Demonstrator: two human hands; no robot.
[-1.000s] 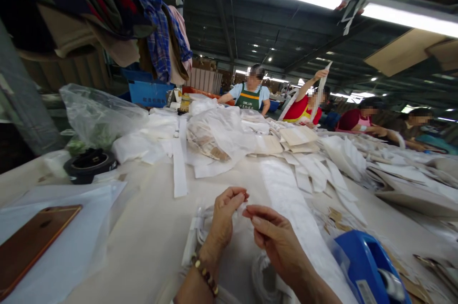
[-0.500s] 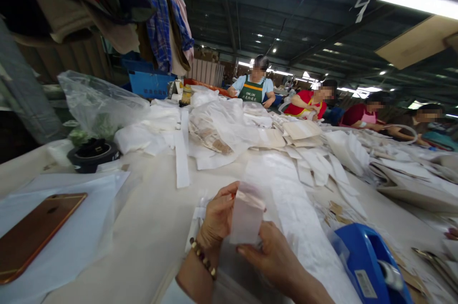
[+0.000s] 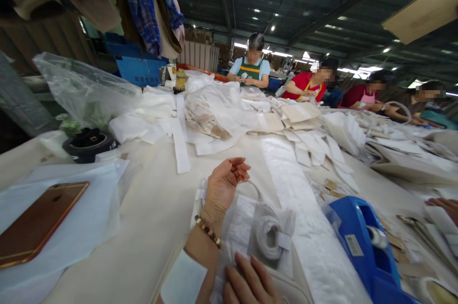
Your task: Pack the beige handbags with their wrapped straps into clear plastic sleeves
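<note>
My left hand (image 3: pixel 224 183) is raised palm-up over the table, a bead bracelet on its wrist. Its fingertips are curled together, pinching the thin edge of a clear plastic bag (image 3: pixel 246 220). The bag lies on the table below the hand. Inside it sits a rolled white fabric piece (image 3: pixel 269 237) with a small white tab. My right hand (image 3: pixel 248 285) shows at the bottom edge, fingers stretched flat on the near end of the bag.
A blue tape dispenser (image 3: pixel 359 242) stands right of the bag. A long white strip (image 3: pixel 304 227) runs between them. A gold phone (image 3: pixel 39 223) lies on plastic at left, a black tape roll (image 3: pixel 89 144) behind it. Several seated people work across heaps of white pieces (image 3: pixel 222 113). Another person's hand (image 3: pixel 445 204) reaches in at right.
Both hands were pinching, then holding up, a small white bag. It is now down on the table; my right hand has dropped flat to the bottom edge and my left stays raised.
</note>
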